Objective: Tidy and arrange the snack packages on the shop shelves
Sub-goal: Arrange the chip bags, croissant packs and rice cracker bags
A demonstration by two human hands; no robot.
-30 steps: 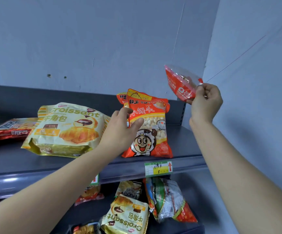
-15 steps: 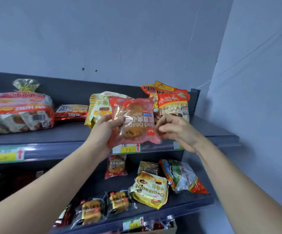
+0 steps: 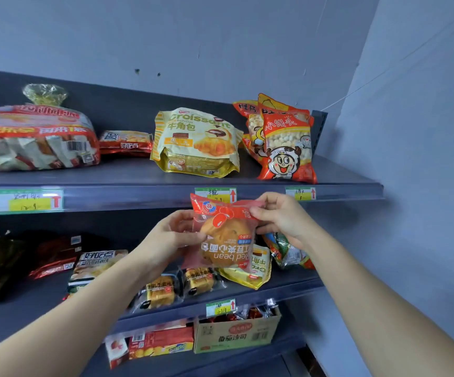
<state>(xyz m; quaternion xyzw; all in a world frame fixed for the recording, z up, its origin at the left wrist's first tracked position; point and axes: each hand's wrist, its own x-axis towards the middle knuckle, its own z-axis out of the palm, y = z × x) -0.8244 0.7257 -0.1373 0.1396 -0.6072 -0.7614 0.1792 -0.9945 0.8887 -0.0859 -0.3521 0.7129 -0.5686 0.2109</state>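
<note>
A red-and-clear red bean bun package point(image 3: 224, 235) hangs in front of the middle shelf, held by both hands. My left hand point(image 3: 170, 238) grips its left edge and my right hand point(image 3: 280, 219) pinches its top right corner. On the top shelf point(image 3: 128, 183) lie a yellow croissant bag point(image 3: 197, 142), orange snack bags with a cartoon face point(image 3: 285, 142), a big red bread bag point(image 3: 34, 137) and a small red pack point(image 3: 126, 142). The middle shelf point(image 3: 288, 287) carries small cake packs point(image 3: 177, 289), another croissant bag point(image 3: 257, 268) and a colourful bag point(image 3: 288, 248).
A cardboard box point(image 3: 236, 333) and flat red packs point(image 3: 160, 344) sit on the bottom shelf. Dark and red packets point(image 3: 49, 259) lie at the middle shelf's left. A blue wall closes the right side. Price labels point(image 3: 24, 201) line the shelf edges.
The bun package came down from high at the right to in front of the middle shelf. My left hand left the orange bag and took hold of the package. The view pulled back and down.
</note>
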